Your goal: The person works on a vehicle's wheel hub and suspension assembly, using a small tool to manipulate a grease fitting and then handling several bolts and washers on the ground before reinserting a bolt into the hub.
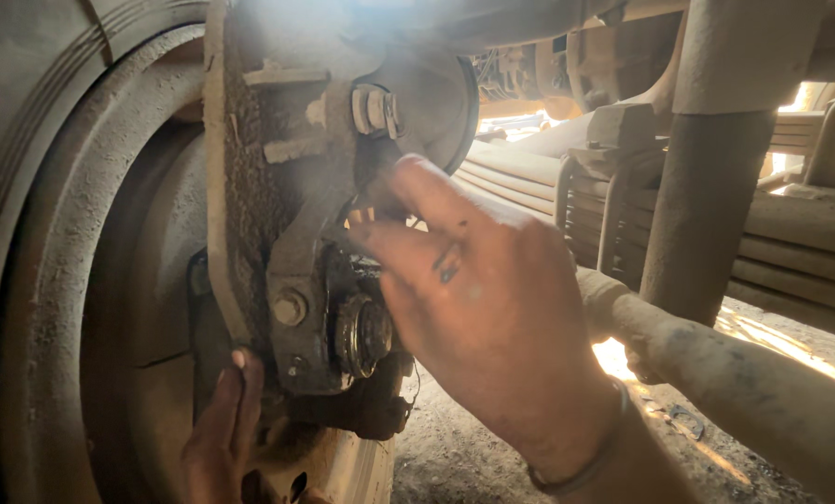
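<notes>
**Two hands at a grimy brake assembly under a vehicle**

Nearest the camera is the right hand (478, 308), seen from the back, with a thin bangle (581, 462) around the wrist. Its fingers (417, 191) stretch forward and upward, loosely spread and not clenched, and their tips press against the grey cast lever arm (320, 219) of the brake assembly. Whether the fingertips pinch anything small behind the arm cannot be told, since the hand itself hides that spot.

Just below the fingers, a round dark shaft end with a nut (361, 334) sticks out toward the viewer, and a hex bolt head (289, 308) sits to its left on the same casting. Higher up, a pale double nut (376, 110) caps the top of the lever arm, in front of a rounded dusty chamber (436, 93).

The left hand (222, 439) comes up from the bottom edge, fingers straight and together, lying flat against the rusty backing plate (240, 187) beneath the assembly; it grasps nothing visible. To its left curves the inside of the big wheel drum (63, 280), coated in dust.

On the right, a stack of leaf springs (791, 252) runs across the background, a thick vertical cylinder (702, 215) stands before it, and a dusty rod (744, 383) slants down toward the lower right corner. Sunlight patches fall on the dirt ground (464, 448).
</notes>
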